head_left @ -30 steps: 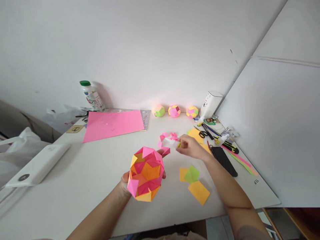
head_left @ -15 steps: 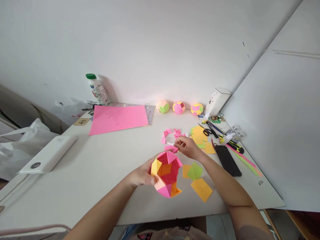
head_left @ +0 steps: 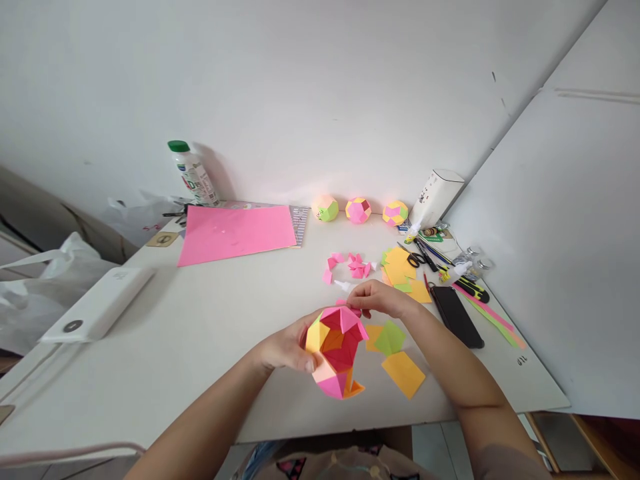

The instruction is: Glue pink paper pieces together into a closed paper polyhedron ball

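My left hand point(head_left: 287, 348) grips a hollow folded-paper ball point(head_left: 336, 355) in pink, yellow, peach and orange, thumb on its near side. A wide opening in the ball faces up, and an orange flap sticks out at its lower right. My right hand point(head_left: 379, 298) has its fingers pinched on a small pink folded paper piece point(head_left: 355, 311) at the ball's far rim. The fingertips partly hide that piece. Just beyond lies a white glue bottle point(head_left: 344, 286). Several pink folded pieces point(head_left: 357, 265) are spread on the table behind it.
Yellow and green paper squares point(head_left: 403, 375) lie right of the ball, with a stack of paper point(head_left: 399, 268) farther back. Scissors point(head_left: 415, 259), a black phone point(head_left: 456, 317) and a cutter point(head_left: 473, 291) are at right. Three finished paper balls point(head_left: 358, 211) stand along the wall. Pink sheet point(head_left: 240, 233) at left.
My right hand has come down and closer to the ball's far rim, onto the pink piece. The left hand has shifted the ball slightly right, uncovering more of the glue bottle.
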